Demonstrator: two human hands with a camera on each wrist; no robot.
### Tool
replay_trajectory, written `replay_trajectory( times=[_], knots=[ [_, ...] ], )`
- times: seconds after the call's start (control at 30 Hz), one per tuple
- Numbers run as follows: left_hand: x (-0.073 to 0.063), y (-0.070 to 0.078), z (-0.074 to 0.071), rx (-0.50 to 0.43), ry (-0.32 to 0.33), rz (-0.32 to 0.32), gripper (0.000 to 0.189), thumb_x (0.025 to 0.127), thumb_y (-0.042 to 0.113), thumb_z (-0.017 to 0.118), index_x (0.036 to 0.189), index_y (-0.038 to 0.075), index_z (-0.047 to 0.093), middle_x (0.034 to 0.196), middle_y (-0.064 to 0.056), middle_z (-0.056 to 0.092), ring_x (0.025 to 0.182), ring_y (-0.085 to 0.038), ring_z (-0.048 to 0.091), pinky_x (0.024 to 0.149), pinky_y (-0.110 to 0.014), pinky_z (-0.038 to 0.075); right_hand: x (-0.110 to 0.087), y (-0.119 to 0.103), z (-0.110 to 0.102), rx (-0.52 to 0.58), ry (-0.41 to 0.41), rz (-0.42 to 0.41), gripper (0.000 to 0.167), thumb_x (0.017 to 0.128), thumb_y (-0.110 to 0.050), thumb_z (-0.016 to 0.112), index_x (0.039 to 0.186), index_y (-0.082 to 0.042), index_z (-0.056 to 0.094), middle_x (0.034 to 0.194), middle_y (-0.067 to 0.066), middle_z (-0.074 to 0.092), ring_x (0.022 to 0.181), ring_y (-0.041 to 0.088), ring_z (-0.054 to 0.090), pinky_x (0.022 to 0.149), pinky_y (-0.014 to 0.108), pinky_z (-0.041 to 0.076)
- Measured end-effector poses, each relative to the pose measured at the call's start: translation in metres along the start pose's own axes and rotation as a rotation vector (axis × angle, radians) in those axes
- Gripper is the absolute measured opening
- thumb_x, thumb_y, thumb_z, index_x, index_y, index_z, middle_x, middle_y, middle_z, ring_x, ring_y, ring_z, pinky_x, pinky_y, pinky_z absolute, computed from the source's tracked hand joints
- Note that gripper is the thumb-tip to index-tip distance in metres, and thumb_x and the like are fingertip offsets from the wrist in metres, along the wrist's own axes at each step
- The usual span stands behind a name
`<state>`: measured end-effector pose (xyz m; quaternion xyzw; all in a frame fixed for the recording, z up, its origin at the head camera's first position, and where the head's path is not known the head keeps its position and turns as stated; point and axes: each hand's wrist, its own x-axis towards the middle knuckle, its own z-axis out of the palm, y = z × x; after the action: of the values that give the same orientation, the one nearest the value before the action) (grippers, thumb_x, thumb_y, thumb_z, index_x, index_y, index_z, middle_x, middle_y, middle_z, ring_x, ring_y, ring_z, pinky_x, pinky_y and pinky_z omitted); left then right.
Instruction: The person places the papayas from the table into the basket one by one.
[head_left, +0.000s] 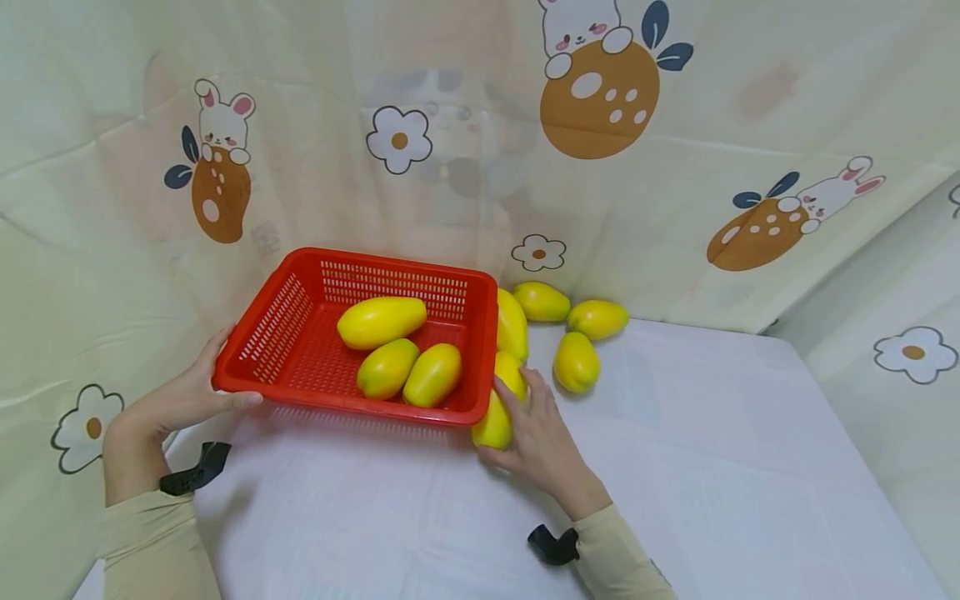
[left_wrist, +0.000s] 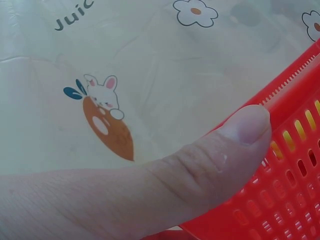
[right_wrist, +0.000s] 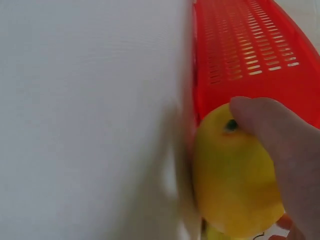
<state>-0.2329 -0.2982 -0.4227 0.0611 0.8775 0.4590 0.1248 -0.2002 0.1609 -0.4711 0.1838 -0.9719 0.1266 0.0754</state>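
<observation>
A red perforated plastic basket (head_left: 315,399) holds three yellow mangoes, two short ones and a longer mango (head_left: 381,322) behind them. My left hand (head_left: 183,396) grips the basket's left end, its thumb (left_wrist: 235,145) lying along the outside below the rim and the other fingers mostly hidden. By the basket's front right corner, my right hand (head_left: 538,442) curls around a yellow mango (right_wrist: 237,175). Its thumb rests near the green stem spot. That mango lies against the basket's outer wall (right_wrist: 280,90). Part of another yellow fruit shows beneath it in the right wrist view.
Right of the basket lie a yellow mango (head_left: 512,325) against its side and three more, including a front mango (head_left: 577,363). A white cloth (head_left: 712,467) covers the table. Behind it hangs a cream curtain (head_left: 315,158) with printed rabbits and flowers.
</observation>
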Motion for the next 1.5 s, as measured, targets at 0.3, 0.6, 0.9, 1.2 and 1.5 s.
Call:
replay_trajectory(
  times=[0.3, 0.6, 0.9, 1.2, 1.5],
  knots=[
    [0.000, -0.002, -0.002, 0.017, -0.011, -0.006, 0.116, 0.080, 0.036, 0.074, 0.150, 0.027, -0.017, 0.150, -0.022, 0.016, 0.131, -0.044, 0.026, 0.083, -0.051, 0.055, -0.003, 0.006, -0.009, -0.057, 0.022, 0.007, 0.100, 0.068, -0.063, 0.073, 0.136, 0.000, 0.034, 0.150, 0.020, 0.017, 0.144, 0.039, 0.012, 0.116, 0.051, 0.022],
    [-0.001, -0.002, -0.001, 0.016, -0.017, -0.005, 0.115, 0.080, 0.036, 0.074, 0.150, 0.026, -0.017, 0.150, -0.022, 0.017, 0.130, -0.044, 0.026, 0.082, -0.049, 0.056, -0.004, 0.008, -0.016, -0.095, -0.038, 0.021, 0.104, 0.065, -0.068, 0.072, 0.144, -0.012, 0.035, 0.145, 0.021, 0.023, 0.138, 0.039, 0.020, 0.111, 0.052, 0.034],
    [0.000, -0.001, -0.002, 0.012, -0.024, -0.016, 0.114, 0.082, 0.035, 0.072, 0.150, 0.025, -0.018, 0.151, -0.023, 0.014, 0.132, -0.046, 0.023, 0.082, -0.051, 0.055, -0.004, 0.009, -0.021, -0.099, -0.049, 0.026, 0.098, 0.065, -0.074, 0.067, 0.131, -0.005, 0.044, 0.138, 0.022, 0.032, 0.140, 0.040, 0.018, 0.113, 0.051, 0.030],
    [-0.002, 0.000, -0.001, 0.020, -0.011, -0.009, 0.116, 0.080, 0.037, 0.074, 0.150, 0.027, -0.017, 0.150, -0.022, 0.016, 0.130, -0.044, 0.026, 0.082, -0.050, 0.056, -0.004, 0.010, -0.024, -0.037, -0.050, 0.006, 0.073, 0.065, -0.067, 0.071, 0.116, -0.019, 0.052, 0.127, 0.019, 0.037, 0.128, 0.042, 0.028, 0.102, 0.056, 0.036],
    [0.000, 0.000, -0.002, 0.019, -0.020, 0.003, 0.115, 0.081, 0.034, 0.073, 0.150, 0.024, -0.017, 0.150, -0.023, 0.016, 0.130, -0.045, 0.025, 0.081, -0.050, 0.056, -0.005, 0.017, -0.031, 0.071, -0.147, 0.074, 0.068, 0.070, -0.061, 0.071, 0.127, -0.027, 0.055, 0.137, 0.016, 0.037, 0.131, 0.037, 0.029, 0.097, 0.058, 0.043]
  ],
)
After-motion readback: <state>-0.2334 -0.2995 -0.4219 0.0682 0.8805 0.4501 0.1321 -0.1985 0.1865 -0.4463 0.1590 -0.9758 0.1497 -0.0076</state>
